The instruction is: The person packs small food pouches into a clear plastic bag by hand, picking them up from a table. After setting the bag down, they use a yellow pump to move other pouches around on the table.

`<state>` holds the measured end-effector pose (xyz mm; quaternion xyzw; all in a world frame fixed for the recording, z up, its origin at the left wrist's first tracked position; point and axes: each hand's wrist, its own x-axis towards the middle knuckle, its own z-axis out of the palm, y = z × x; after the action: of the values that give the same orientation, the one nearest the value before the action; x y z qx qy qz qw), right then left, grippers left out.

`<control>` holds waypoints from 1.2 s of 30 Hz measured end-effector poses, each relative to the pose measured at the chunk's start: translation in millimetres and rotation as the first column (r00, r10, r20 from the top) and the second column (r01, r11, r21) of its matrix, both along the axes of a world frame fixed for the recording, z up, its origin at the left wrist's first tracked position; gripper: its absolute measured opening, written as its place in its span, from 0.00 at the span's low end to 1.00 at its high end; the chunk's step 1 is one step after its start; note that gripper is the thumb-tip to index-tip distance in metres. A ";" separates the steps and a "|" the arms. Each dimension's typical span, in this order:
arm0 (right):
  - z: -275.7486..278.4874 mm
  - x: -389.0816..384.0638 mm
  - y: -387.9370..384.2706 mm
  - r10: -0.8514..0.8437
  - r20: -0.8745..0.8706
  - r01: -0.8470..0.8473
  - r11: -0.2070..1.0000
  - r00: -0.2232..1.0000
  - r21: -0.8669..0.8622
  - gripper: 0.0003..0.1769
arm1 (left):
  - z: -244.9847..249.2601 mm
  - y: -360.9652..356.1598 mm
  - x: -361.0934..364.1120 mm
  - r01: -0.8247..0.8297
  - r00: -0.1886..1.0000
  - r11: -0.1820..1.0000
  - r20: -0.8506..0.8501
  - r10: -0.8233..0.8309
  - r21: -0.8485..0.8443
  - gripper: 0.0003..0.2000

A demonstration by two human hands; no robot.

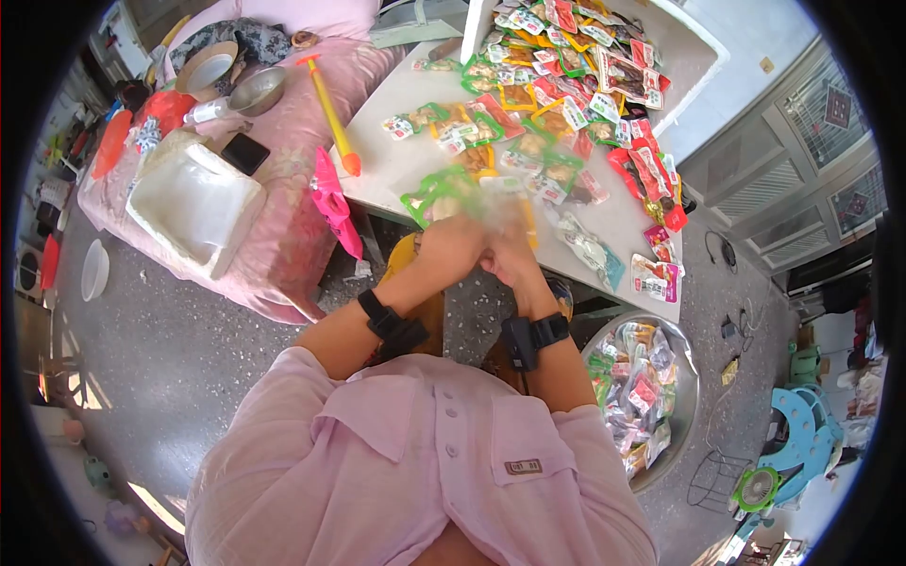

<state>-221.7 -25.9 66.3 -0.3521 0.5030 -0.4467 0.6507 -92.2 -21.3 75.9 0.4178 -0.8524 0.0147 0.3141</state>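
My left hand [451,245] and my right hand [511,257] meet at the near edge of the white table, both with curled fingers. Right at my left fingers is a green-edged food packet [434,196], its right part lost in a blurred patch. The same blur covers the fingertips of my right hand, and I cannot tell what that hand grips. Beyond them, many small sealed food packets [543,170] lie scattered over the tabletop [373,156]. A teal and clear packet [590,247] rests to the right of my right hand.
A white foam box [700,57] tipped toward me spills packets at the back. Below the table's right corner stands a metal basin [687,401] full of packets. Leftward, a pink-covered bed [283,203] bears an open foam box [193,203], a phone [245,152] and a yellow tool [330,113].
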 end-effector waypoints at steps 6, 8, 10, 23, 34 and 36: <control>-33.4 20.2 -26.4 -0.246 0.355 0.305 0.944 0.902 -0.122 0.12 | -2.7 1.3 0.2 -0.016 0.999 0.995 -0.031 0.013 -0.097 0.04; -24.4 27.6 -23.0 -0.253 0.405 0.322 0.940 0.879 -0.111 0.10 | -6.6 2.1 4.6 -0.022 1.000 0.998 0.012 0.022 -0.052 0.07; -16.2 25.5 -13.1 -0.201 0.405 0.244 0.968 0.892 -0.058 0.08 | 5.7 15.0 12.8 0.030 0.997 0.998 -0.068 -0.034 -0.056 0.13; 3.2 -25.8 33.7 -0.264 -0.086 0.253 0.960 0.961 -0.120 0.11 | -21.7 -3.0 48.3 0.183 0.972 0.953 -0.102 -0.212 -0.241 0.09; 106.1 -24.4 21.2 -0.380 -0.678 -0.391 0.599 0.629 -0.699 0.30 | 89.6 -13.9 76.4 0.241 0.869 0.968 -0.460 -0.184 0.068 0.05; 122.1 -18.0 28.8 -0.224 -0.747 -0.486 0.637 0.626 -0.598 0.30 | 96.1 -4.5 79.6 0.246 0.872 0.953 -0.470 -0.138 0.175 0.06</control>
<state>-239.8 2.9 188.4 -0.7842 0.4627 -0.3642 0.1956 -12.6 -25.7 172.0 0.3557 -0.7891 -0.2128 0.4534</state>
